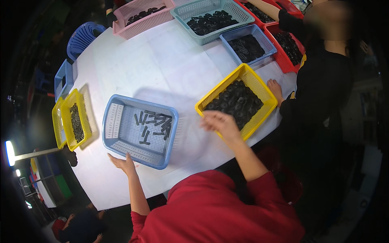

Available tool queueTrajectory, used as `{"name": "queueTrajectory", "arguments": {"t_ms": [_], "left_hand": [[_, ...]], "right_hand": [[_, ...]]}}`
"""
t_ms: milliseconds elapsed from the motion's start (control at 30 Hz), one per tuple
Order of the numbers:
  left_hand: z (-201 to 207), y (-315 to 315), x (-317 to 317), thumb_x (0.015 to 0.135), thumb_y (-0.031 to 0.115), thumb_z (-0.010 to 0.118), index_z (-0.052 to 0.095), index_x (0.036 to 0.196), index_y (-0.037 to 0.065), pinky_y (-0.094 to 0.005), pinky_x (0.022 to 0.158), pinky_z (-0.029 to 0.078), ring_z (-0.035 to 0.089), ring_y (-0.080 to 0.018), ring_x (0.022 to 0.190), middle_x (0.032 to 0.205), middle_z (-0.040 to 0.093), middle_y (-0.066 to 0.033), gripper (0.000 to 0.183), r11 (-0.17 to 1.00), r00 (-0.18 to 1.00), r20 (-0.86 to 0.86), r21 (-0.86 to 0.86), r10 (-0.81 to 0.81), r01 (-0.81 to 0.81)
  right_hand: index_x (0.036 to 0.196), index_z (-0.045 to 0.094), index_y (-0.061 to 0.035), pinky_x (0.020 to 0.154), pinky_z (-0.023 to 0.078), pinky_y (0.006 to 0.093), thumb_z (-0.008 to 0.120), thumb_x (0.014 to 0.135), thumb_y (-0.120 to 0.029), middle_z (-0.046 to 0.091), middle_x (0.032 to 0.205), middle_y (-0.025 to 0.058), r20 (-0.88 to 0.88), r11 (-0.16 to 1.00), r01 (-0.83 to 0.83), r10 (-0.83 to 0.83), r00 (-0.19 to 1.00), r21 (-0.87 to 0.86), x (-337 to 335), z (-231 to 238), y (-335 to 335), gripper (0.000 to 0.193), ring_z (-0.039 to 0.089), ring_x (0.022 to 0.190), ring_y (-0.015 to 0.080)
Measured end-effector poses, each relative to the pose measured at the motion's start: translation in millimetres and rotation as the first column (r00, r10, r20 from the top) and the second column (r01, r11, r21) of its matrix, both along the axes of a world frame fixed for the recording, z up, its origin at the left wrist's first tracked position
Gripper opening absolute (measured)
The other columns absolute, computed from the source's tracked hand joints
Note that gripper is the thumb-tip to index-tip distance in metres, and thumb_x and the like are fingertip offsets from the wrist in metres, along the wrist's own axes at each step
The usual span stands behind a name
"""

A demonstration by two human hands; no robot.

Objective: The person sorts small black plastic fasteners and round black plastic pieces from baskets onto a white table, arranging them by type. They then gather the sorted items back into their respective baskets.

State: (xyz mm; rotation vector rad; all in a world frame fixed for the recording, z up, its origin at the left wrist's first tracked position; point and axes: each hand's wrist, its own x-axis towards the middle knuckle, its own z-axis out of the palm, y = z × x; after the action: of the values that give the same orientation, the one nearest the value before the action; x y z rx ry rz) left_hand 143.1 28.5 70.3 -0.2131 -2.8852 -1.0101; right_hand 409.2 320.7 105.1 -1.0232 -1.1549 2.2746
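My left hand (122, 163) is open at the near-left side of a blue plastic basket (108, 121), fingers stretched out and thumb up by its rim. Several short black strips (164, 123) lie loose inside that basket, mostly toward its right side. Over the near-left edge of a yellow basket (261, 87) hovers my right hand (221, 124), its fingers bent and pointing left. Motion blurs those fingertips, so whether they hold anything cannot be made out. A heap of black, round, ring-like pieces (237, 101) fills the yellow basket.
Pink (121, 28), teal (190, 34), small blue (259, 56) and red (289, 67) baskets of black parts line the white table's (121, 60) far side. Yellow baskets (83, 107) stand at left. A co-worker's hand (276, 90) rests at the right edge; a blue chair (79, 40) stands far left.
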Motion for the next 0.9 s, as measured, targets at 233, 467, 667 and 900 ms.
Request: {"name": "queueTrajectory", "arguments": {"t_ms": [233, 467, 667, 900], "left_hand": [[35, 163, 140, 0.092, 0.017, 0.057, 0.056, 0.124, -0.002, -0.0337, 0.078, 0.054, 0.068, -0.0266, 0.088, 0.11, 0.067, -0.0183, 0.037, 0.548, 0.337, 0.523, 0.324, -0.783, 0.771], [-74, 205, 206, 0.083, 0.035, 0.071, 0.047, 0.132, 0.006, -0.0442, 0.08, 0.056, 0.061, -0.0257, 0.107, 0.121, 0.059, -0.0115, 0.062, 0.823, -0.111, 0.863, 0.504, -0.493, 0.262], [-72, 210, 196, 0.076, 0.001, 0.059, 0.053, 0.124, 0.004, -0.0438, 0.08, 0.056, 0.065, -0.0268, 0.099, 0.113, 0.064, -0.011, 0.049, 0.888, -0.047, 0.896, 0.444, -0.442, 0.12], [-38, 166, 143, 0.074, 0.0, 0.059, 0.055, 0.122, 0.002, -0.0411, 0.074, 0.058, 0.067, -0.0264, 0.093, 0.11, 0.065, -0.0126, 0.048, 0.917, 0.016, 0.934, 0.346, -0.356, 0.198]], "right_hand": [[0.119, 0.061, 0.0048, 0.093, 0.048, 0.0361, 0.065, 0.086, -0.028, 0.068, 0.11, 0.0215, 0.334, 0.529, 0.137, -0.694, 0.638, 0.838, 80, -105, 273, 0.047, 0.065, 0.104, 0.0318], [0.108, 0.059, 0.0107, 0.07, 0.053, 0.0425, 0.066, 0.084, -0.045, 0.064, 0.101, 0.0289, 0.702, 0.855, 0.095, -0.477, 0.528, 0.509, 51, -145, 341, 0.061, 0.066, 0.085, 0.0394], [0.112, 0.047, 0.0098, 0.04, 0.054, 0.0354, 0.054, 0.088, -0.012, 0.063, 0.082, 0.023, 0.486, 0.913, 0.366, -0.407, 0.773, 0.182, 34, -127, 337, 0.033, 0.067, 0.059, 0.0333], [0.108, 0.051, 0.0107, 0.059, 0.062, 0.0421, 0.054, 0.088, -0.016, 0.065, 0.099, 0.0256, 0.408, 0.891, 0.43, -0.449, 0.795, 0.144, 45, -109, 322, 0.033, 0.07, 0.078, 0.0367]]}}
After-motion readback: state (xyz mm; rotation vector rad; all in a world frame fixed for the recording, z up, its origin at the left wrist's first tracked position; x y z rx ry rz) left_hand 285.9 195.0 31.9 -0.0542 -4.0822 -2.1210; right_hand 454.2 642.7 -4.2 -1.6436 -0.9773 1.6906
